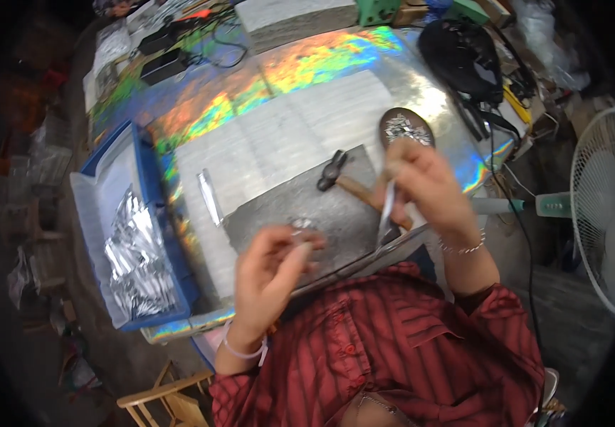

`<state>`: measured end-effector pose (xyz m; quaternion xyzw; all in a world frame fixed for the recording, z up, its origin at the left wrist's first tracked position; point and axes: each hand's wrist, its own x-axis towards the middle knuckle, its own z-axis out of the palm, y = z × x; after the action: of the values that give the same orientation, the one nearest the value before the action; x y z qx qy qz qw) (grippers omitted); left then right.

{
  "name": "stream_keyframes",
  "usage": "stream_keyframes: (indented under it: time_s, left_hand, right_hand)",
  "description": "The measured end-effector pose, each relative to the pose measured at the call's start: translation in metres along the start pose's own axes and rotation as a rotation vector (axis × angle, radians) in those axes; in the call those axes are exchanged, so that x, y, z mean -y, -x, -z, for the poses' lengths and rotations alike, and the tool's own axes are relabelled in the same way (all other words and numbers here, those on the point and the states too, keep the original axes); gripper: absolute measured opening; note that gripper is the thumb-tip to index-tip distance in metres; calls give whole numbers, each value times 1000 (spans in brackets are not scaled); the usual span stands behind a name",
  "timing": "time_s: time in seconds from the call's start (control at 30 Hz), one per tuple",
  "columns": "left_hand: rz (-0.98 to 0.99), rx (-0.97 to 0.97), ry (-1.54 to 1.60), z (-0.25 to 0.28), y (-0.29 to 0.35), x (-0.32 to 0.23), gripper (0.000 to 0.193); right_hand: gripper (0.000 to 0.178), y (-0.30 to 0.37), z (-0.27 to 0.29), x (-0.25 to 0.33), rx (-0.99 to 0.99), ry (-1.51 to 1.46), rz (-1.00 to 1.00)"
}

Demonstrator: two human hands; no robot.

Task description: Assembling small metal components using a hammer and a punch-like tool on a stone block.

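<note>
My left hand [272, 274] is over the near left part of a dark grey metal plate [332, 206]. Its curled fingers are smeared by motion, and I cannot make out anything in them. A small shiny piece [300, 223] shows just past its fingertips. My right hand [425, 186] pinches a slim silvery strip [387, 206] that points down toward the plate's near right corner. Beneath that hand lies a hammer [334, 171] with a dark head and a wooden handle, partly hidden. Past my right fingers is a brown oval dish [425, 132] with small silvery pieces in it.
At the left stands a blue bin [152, 192] holding many silvery strips [137, 256]. Another silvery strip [209, 198] lies on the white sheet [279, 135]. A black bag [462, 60] and cables are at the far right. A fan [599, 213] stands beyond the table's right edge.
</note>
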<state>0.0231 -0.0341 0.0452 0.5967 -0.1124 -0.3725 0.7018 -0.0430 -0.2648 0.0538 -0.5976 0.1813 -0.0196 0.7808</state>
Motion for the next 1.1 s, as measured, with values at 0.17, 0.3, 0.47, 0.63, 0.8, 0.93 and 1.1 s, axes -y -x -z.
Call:
stream_keyframes:
  time_s: [0.17,0.3,0.47,0.63,0.8,0.93,1.1]
  left_hand:
    - [-348,-267,-256,12,14,24,10]
    - [-261,-390,-428,22,20,48,13]
    - [-282,-261,-703,25,14,50,10]
    - [-174,-177,-496,35,11,51,13]
    - [-143,-167,-336,18,-7,38,13]
    - [-184,-133,-449,23,-14,46,11]
    - [-261,-111,-520,24,-17,47,9]
  right_hand:
    - [19,-12,139,-14,-521,688,182]
    - [22,-38,195,-49,-665,1143,171]
    - [21,-44,185,-54,-720,1372,215]
    - [25,-3,62,-36,-286,982,354]
    - [37,14,-5,-40,-49,1307,450]
    - [37,13,-7,-49,-108,1416,427]
    - [38,14,-16,-47,-109,1439,372]
